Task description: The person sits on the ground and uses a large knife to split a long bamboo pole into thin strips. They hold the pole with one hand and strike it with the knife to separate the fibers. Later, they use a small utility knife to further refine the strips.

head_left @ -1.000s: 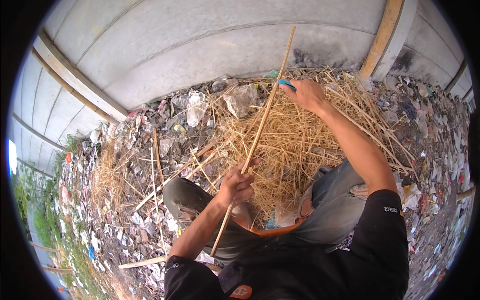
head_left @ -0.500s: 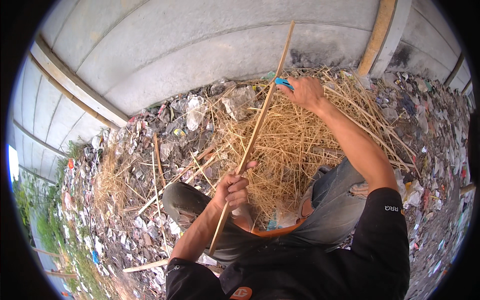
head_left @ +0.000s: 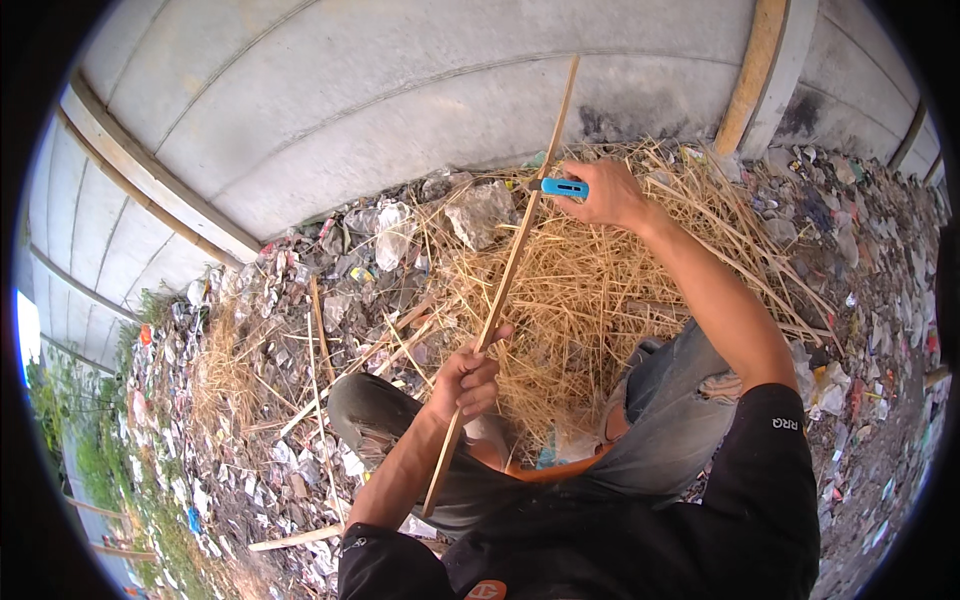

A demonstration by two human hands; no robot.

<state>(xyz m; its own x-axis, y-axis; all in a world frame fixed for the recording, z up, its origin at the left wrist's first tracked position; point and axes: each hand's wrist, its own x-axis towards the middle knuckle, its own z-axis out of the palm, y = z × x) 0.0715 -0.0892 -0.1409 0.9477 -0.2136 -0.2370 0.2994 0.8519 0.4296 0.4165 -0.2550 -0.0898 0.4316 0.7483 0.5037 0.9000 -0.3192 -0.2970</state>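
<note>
A long, thin bamboo strip [head_left: 510,262] slants upward from my lap toward the wall, its far end in the air. My left hand [head_left: 465,384] is closed around its lower part, thumb laid along the strip. In my right hand [head_left: 606,192] is a blue utility knife [head_left: 563,187], its dark blade against the strip's upper part. Below that hand lies a heap of pale shavings and thin slivers [head_left: 570,290], spread between my bent knees.
A grey concrete wall [head_left: 400,100] with upright posts [head_left: 755,75] stands close in front. Plastic scraps and litter [head_left: 270,400] cover the ground on both sides. Loose bamboo strips [head_left: 318,330] lie left of my knee, and longer ones [head_left: 740,265] at the heap's right.
The right hand with the knife has come slightly down and left along the strip, and the knife now lies more level. The strip's far end has dipped a little.
</note>
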